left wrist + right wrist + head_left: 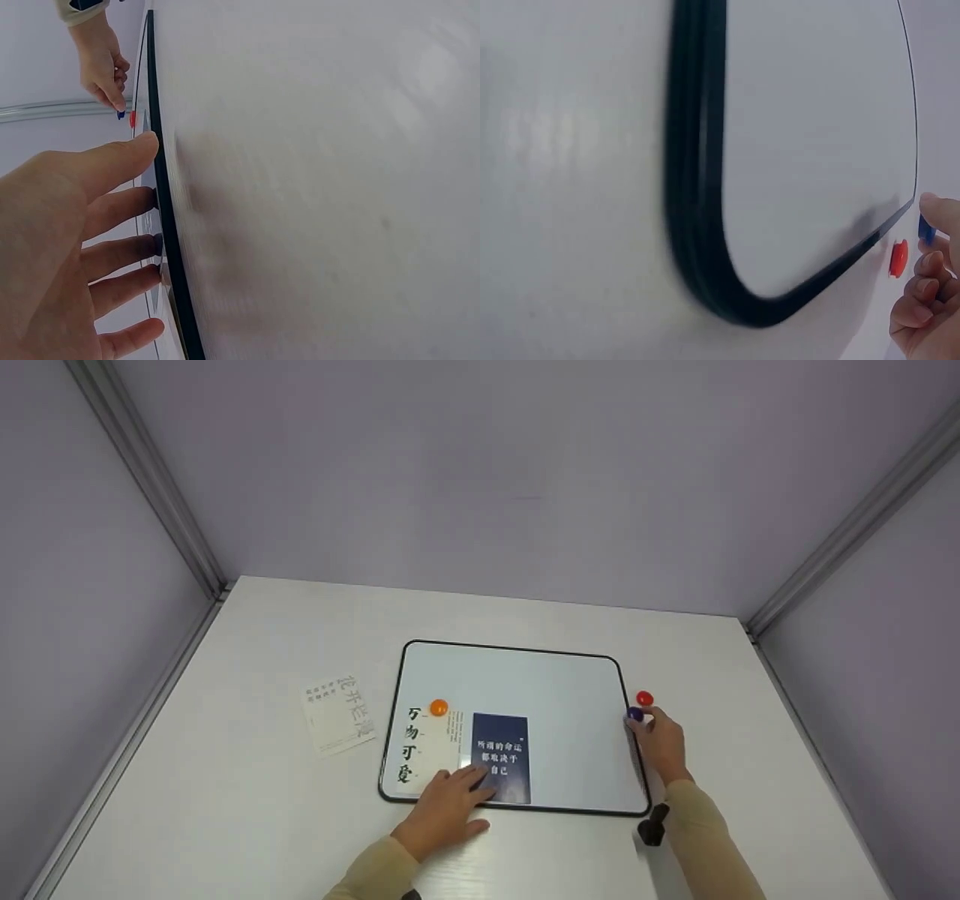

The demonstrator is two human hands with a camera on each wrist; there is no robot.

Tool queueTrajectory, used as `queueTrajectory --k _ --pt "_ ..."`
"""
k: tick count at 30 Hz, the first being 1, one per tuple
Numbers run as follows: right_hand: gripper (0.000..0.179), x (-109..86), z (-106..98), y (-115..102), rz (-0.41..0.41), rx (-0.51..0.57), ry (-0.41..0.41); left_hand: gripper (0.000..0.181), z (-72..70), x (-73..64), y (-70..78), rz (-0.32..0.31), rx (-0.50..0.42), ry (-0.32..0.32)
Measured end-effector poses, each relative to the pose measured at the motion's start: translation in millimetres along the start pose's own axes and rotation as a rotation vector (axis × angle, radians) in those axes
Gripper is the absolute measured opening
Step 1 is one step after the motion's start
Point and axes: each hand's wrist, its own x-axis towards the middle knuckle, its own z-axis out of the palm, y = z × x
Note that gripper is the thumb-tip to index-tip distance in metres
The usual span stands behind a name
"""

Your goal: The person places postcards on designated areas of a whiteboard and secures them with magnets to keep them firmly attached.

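A whiteboard [577, 697] with a black rim lies flat on the table. Two cards rest on its lower left part: a cream card [435, 739] with black characters, under a round orange magnet [439, 707], and a navy card [501, 731] with white characters. My left hand [448, 808] lies with fingers spread on the lower part of the navy card, across the board's near rim. By the right rim, my right hand [664, 744] pinches a round blue magnet [635, 713] between thumb and finger. Just beyond it a red magnet [644, 698] sits on the table.
Left of the board, a white card [339, 716] with grey characters lies on the white table [285, 637]. Pale wall panels stand at the back and both sides, joined by metal posts [161, 484].
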Motion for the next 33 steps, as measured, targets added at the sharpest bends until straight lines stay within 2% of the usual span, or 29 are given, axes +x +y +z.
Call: queueTrajectory --k 9,15,33 --pt "0.035 -1.5 5 -17 -0.040 0.000 -0.021 0.054 0.0 0.2 2.4 -0.021 -0.031 -0.023" --pt "0.036 -1.9 8 -27 -0.049 0.022 -0.044 0.054 1.8 -0.1 1.3 -0.018 -0.019 -0.010" --pt "0.033 -7.1 20 -58 -0.147 0.041 -0.027 0.052 -3.7 -0.8 2.6 -0.016 -0.017 -0.009"
